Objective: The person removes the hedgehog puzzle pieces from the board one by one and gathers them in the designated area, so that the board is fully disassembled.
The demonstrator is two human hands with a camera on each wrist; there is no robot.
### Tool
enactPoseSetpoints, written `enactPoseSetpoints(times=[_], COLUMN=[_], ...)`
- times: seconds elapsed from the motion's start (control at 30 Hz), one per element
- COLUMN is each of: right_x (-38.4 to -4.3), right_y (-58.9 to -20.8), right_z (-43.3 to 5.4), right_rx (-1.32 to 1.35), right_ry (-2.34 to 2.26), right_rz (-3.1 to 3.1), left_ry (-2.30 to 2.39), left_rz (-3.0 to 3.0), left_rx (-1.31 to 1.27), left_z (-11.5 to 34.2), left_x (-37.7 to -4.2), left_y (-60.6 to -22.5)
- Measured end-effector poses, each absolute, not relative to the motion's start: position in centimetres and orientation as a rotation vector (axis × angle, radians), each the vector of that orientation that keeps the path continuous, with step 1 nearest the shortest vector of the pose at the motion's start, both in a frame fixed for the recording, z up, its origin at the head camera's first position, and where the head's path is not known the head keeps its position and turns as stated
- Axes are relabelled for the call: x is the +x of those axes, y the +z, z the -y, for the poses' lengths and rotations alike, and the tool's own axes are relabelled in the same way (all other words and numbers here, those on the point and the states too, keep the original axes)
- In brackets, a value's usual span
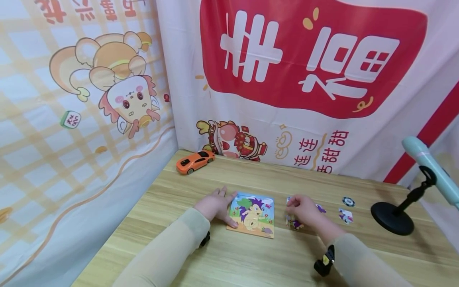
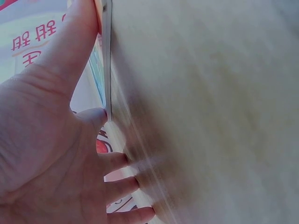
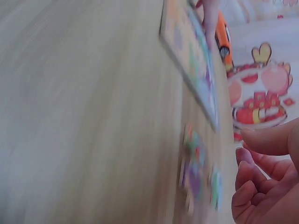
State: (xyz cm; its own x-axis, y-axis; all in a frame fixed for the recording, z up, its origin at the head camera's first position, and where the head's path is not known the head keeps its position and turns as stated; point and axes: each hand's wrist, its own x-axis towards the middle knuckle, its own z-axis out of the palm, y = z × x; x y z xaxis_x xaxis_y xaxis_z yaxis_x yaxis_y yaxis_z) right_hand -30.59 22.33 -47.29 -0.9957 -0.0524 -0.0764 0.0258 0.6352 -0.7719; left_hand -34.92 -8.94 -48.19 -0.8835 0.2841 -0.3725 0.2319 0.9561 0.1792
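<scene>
A square hedgehog picture puzzle (image 1: 252, 215) lies flat on the wooden table. My left hand (image 1: 216, 206) rests at its left side with fingers spread; the thumb (image 2: 77, 44) lies along the board's edge and the other fingertips reach the table. Right of the puzzle, my right hand (image 1: 303, 208) hovers over loose puzzle pieces (image 1: 296, 224). Its fingers are loosely curled, and nothing shows between thumb and fingertips in the right wrist view. More pieces (image 3: 194, 179), blurred there, lie below those fingertips. One piece (image 1: 320, 208) is partly hidden behind the right hand.
Farther right lie another puzzle piece (image 1: 346, 216) and a round dark chip (image 1: 348, 201). A light-blue microphone (image 1: 430, 167) leans on a black stand (image 1: 392, 218) at the right. An orange toy car (image 1: 195, 162) sits at the back left corner, by the printed cloth walls.
</scene>
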Motion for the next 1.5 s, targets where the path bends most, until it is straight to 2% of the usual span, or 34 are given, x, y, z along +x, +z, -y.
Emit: enactPoseSetpoints(times=[0.3,0.5,0.77,1.07,1.5], right_x=[-31.4,-31.9,-32.6,-32.4,-32.5], right_y=[-47.6,-48.4,-49.6,-49.2,-49.1], right_z=[-16.7,-14.6,-13.7,-12.9,-12.6], right_rx=[-0.181,-0.248,-0.238,-0.227,-0.220], right_ry=[-1.379,-1.349,-1.301,-1.077,-1.036], right_rz=[-2.648,-2.648,-2.674,-2.748,-2.748], left_ry=[0.177,0.183,0.193,0.182,0.202], left_rz=[-2.702,-2.712,-2.706,-2.695,-2.700], left_rx=[0.376,0.401,0.397,0.367,0.359], left_z=[8.8,8.9,9.0,9.0,9.0], left_x=[-34.0,-33.6,-33.6,-34.0,-34.3], left_y=[-46.3,-45.8,-45.9,-46.4,-47.3])
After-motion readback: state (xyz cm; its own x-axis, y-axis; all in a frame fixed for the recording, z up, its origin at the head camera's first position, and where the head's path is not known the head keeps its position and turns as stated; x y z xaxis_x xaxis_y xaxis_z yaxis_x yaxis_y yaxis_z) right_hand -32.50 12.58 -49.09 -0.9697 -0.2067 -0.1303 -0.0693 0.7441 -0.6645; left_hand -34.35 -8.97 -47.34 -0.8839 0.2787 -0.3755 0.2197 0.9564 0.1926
